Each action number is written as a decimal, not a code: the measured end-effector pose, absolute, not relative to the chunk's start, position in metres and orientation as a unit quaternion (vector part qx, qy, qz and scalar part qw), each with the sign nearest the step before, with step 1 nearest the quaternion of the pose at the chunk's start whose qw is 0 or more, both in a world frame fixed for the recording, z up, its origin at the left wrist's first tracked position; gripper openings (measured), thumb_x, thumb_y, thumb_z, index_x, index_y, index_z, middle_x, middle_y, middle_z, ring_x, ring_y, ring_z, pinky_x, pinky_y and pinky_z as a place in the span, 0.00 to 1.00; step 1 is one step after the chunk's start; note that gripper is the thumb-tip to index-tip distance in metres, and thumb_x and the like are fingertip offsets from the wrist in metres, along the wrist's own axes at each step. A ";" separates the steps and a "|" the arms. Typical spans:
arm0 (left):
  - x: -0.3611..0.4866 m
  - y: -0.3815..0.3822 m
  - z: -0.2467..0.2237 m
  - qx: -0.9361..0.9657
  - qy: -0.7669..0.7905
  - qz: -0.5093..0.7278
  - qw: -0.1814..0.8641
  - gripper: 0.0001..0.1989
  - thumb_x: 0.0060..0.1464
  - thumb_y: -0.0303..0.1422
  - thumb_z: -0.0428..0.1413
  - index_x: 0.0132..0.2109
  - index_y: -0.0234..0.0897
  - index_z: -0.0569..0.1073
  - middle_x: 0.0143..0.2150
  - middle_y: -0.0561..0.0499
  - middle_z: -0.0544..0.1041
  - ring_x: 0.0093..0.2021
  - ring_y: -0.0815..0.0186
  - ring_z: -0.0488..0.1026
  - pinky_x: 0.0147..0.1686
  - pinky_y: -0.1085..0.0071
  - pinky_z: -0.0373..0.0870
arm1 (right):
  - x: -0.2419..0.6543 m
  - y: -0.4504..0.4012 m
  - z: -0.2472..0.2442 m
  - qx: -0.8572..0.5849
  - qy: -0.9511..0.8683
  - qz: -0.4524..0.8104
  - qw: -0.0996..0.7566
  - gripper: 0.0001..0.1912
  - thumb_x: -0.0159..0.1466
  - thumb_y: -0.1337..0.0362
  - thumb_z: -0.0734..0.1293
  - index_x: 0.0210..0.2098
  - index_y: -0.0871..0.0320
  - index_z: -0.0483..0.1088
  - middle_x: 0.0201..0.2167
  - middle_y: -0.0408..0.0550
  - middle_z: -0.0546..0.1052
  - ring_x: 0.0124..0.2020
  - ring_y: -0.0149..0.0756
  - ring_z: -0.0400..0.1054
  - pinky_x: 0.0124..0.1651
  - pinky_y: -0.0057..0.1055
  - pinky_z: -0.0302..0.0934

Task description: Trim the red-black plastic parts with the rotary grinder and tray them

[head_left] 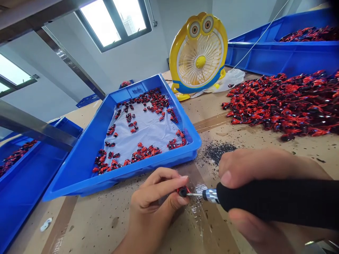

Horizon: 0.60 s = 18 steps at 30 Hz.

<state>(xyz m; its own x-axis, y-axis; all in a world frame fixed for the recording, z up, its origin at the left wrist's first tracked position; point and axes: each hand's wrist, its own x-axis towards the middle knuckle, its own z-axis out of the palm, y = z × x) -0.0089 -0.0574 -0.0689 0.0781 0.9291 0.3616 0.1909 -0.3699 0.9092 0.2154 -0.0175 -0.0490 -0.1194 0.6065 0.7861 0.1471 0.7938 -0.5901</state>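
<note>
Between the thumb and fingers of my left hand (156, 201) is a small black and red part (182, 191), round at the end that faces right. My right hand (249, 169) is wrapped round a thick black handheld power tool (278, 203) with a silver collar. Its thin metal bit (194, 194) points left and reaches the black end of the part. Whether the tip is inside it or only touching, I cannot tell. Just beyond my right hand lies a patch of black shavings (218, 151) on the brown table covering (100, 218).
A blue tray (159, 163) lined with white sheet holds many similar parts. At the right, a large heap of them (288, 102) lies before blue bins (267, 58). A yellow cartoon fan (200, 61) stands behind. Another blue bin (34, 180) and a metal post (39, 127) are at left.
</note>
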 end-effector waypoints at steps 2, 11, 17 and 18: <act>-0.009 -0.057 -0.069 0.637 0.438 0.521 0.362 0.13 0.60 0.34 0.75 0.51 0.55 0.91 0.40 0.49 0.85 0.34 0.69 0.82 0.33 0.80 0.81 | 0.214 -0.016 -0.048 -0.256 -0.721 0.189 0.616 0.09 0.60 0.63 0.75 0.38 0.51 0.72 0.25 0.34 0.80 0.23 0.24 0.77 0.27 0.21 0.71; -0.005 -0.059 -0.070 0.601 0.452 0.511 0.416 0.10 0.60 0.36 0.75 0.49 0.56 0.91 0.38 0.52 0.92 0.36 0.68 0.88 0.38 0.83 0.84 | 0.218 -0.012 -0.045 -0.226 -0.731 0.162 0.623 0.15 0.58 0.67 0.75 0.42 0.52 0.71 0.27 0.35 0.82 0.25 0.27 0.80 0.30 0.18 0.74; -0.002 -0.058 -0.069 0.597 0.454 0.504 0.429 0.11 0.59 0.35 0.75 0.48 0.58 0.91 0.39 0.55 0.92 0.35 0.70 0.89 0.38 0.86 0.83 | 0.211 -0.018 -0.048 -0.248 -0.693 0.191 0.649 0.08 0.60 0.66 0.73 0.39 0.52 0.73 0.27 0.36 0.83 0.25 0.26 0.80 0.31 0.19 0.73; -0.002 -0.058 -0.069 0.602 0.455 0.502 0.422 0.12 0.59 0.34 0.76 0.48 0.58 0.91 0.39 0.55 0.92 0.36 0.70 0.89 0.39 0.86 0.83 | 0.210 -0.019 -0.049 -0.256 -0.688 0.195 0.650 0.08 0.60 0.66 0.72 0.39 0.52 0.73 0.27 0.36 0.83 0.25 0.26 0.80 0.31 0.20 0.73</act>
<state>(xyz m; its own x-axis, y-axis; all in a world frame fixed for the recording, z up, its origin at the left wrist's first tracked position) -0.0020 -0.0577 -0.0688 0.0816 0.9719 0.2210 0.1234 -0.2299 0.9654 0.2098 -0.0191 -0.0487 -0.0228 0.6061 0.7950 0.0991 0.7927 -0.6015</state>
